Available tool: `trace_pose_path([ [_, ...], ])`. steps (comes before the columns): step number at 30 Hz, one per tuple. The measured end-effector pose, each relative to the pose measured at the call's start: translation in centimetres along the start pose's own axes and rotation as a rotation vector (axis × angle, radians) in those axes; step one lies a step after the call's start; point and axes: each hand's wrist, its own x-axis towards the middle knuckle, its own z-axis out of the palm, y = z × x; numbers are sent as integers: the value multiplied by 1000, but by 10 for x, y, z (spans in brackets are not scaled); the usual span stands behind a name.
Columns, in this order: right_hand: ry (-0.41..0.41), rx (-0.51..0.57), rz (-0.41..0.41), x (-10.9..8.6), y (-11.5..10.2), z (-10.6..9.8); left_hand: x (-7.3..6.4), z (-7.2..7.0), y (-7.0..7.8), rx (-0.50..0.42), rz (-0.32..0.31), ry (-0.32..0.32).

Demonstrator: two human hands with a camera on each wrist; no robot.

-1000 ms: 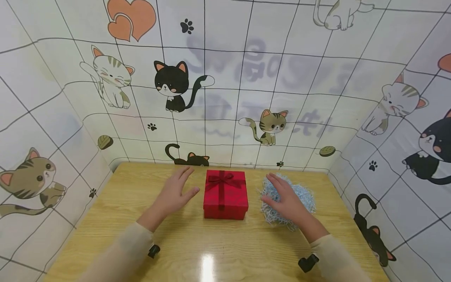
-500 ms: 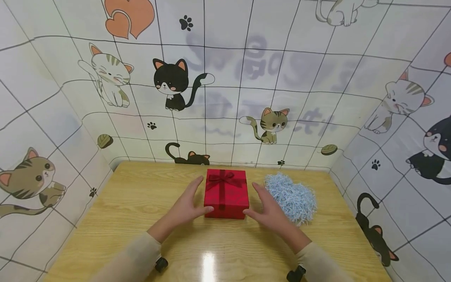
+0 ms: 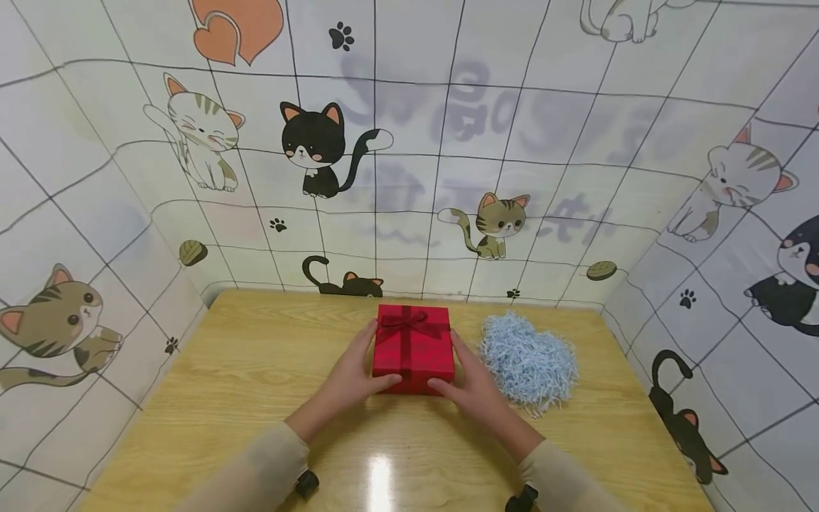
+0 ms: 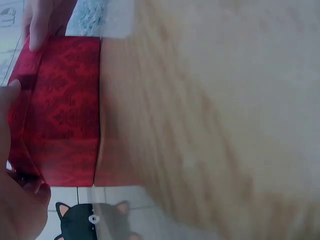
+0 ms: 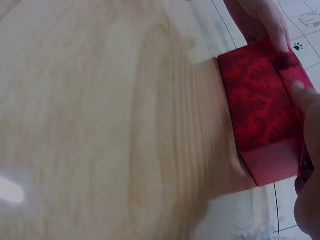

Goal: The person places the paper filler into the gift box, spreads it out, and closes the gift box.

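A red gift box (image 3: 413,348) with a dark red ribbon and bow on its lid stands on the wooden table in the head view. My left hand (image 3: 348,373) holds its left side, the thumb bent round to the front of the lid. On the opposite side my right hand (image 3: 476,380) grips it the same way. Both wrist views show the patterned red wall of the box (image 4: 65,95) below the lid, with thumbs on the lid's front and fingers at its sides. The lid sits on the box.
To the right of the box lies a fluffy pile of light blue shredded paper (image 3: 527,363). The wooden table (image 3: 256,348) reaches back to a white wall cloth (image 3: 409,171) printed with cats, which also closes off both sides.
Both hands have come inward from either side of the box and now hold it at left and right. The box and the shredded paper have stayed in place.
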Motion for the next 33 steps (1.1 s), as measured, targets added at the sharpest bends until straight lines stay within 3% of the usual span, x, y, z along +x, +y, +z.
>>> trace_pose_path([
  [4, 48, -16, -9, 0, -3, 6, 0, 5, 1, 14, -18, 32],
  [12, 57, 15, 34, -1, -4, 8, 0, 7, 5, 38, -42, 71],
  [22, 80, 80, 65, -2, -5, 7, 1, 4, 10, -6, -41, 61],
  [33, 85, 80, 70, 2, -9, 5, 2, 0, 12, 10, -38, 61],
])
